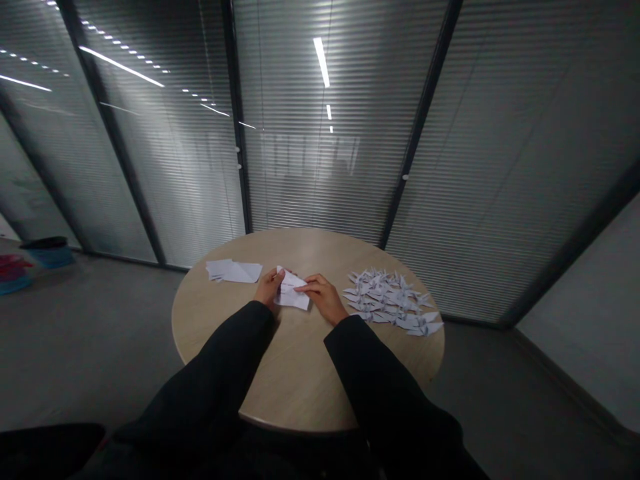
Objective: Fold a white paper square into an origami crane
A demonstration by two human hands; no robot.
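A white sheet of paper (292, 298) with crease lines across it is held between my hands, above the middle of the round table. My left hand (270, 287) grips its left edge, thumb on the front face and the other fingers behind. At the paper's right side, my right hand (323, 296) has its fingers closed on the upper edge. To the left lies a small stack of white paper sheets (235, 271), slightly fanned. On the right, folded paper cranes (387, 300) are packed close together in a group.
The round wooden table (300, 373) stands close to a glass partition (320, 167) with blinds and dark frames. Blue bins (50, 253) are on the floor at the far left. A pale wall (590, 320) rises at the right.
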